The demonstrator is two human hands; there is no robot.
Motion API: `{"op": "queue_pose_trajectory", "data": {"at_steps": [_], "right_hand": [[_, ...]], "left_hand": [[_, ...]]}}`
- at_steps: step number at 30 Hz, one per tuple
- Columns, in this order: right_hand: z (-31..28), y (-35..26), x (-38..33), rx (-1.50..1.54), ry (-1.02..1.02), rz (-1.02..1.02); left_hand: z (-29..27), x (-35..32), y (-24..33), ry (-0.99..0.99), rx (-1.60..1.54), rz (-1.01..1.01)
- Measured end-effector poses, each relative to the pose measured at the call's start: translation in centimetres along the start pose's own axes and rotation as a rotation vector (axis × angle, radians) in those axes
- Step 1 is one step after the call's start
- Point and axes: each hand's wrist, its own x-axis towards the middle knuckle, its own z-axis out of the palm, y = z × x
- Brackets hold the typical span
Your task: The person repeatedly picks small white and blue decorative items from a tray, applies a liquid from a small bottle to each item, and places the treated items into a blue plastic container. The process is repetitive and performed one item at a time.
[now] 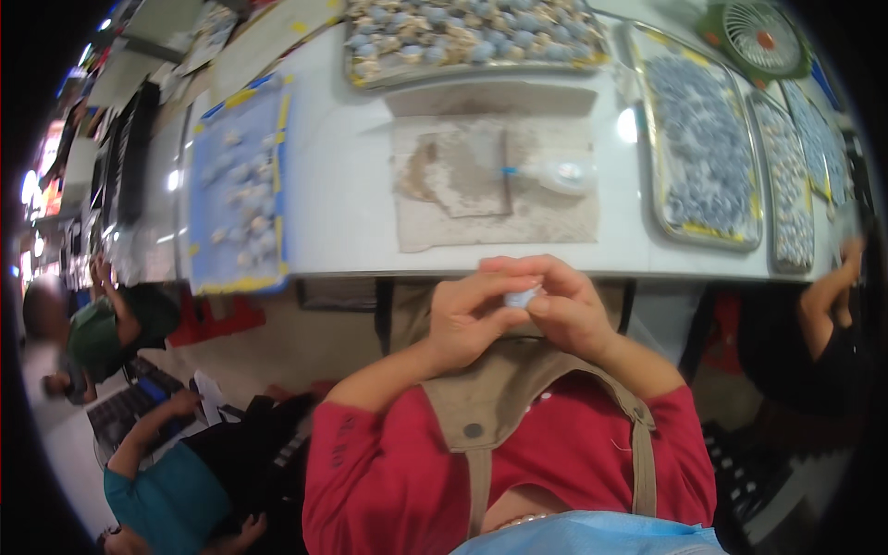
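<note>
My left hand and my right hand meet just in front of the table's near edge. Between their fingertips they pinch a small pale blue, rounded piece; its exact kind is too small to tell. Both hands' fingers are curled, the thumbs pressing on the piece from either side. Beyond them, a stained cardboard sheet lies on the table. On it rests a white squeeze bottle on its side, its thin blue tip pointing left over a smaller stained card piece.
A blue tray with scattered grey-blue pieces stands left on the white table. A tray full of blue and beige pieces is at the back. More filled trays and a green fan stand right. Other people sit on both sides.
</note>
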Motion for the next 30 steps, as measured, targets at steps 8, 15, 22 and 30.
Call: {"op": "queue_pose_trajectory", "data": {"at_steps": [8,15,22,30], "right_hand": [[-3.5,-4.6,4.1,-1.482,0.399,-0.799],[-5.2,-4.8,5.8,-1.578,0.612,-0.833],[-6.8,-4.1,5.5,-1.465,0.617,-0.763],[-6.7,-4.6,4.8,-1.423,0.651,-0.539]], "left_hand": [[-14.6,2.7,2.1,0.747,1.068,0.050],[-24.1,6.9,1.3,0.702,1.341,0.183],[-17.8,20.1,-1.4,0.304,1.294,-0.095],[-17.2,20.3,-1.0,0.302,1.030,-0.044]]}}
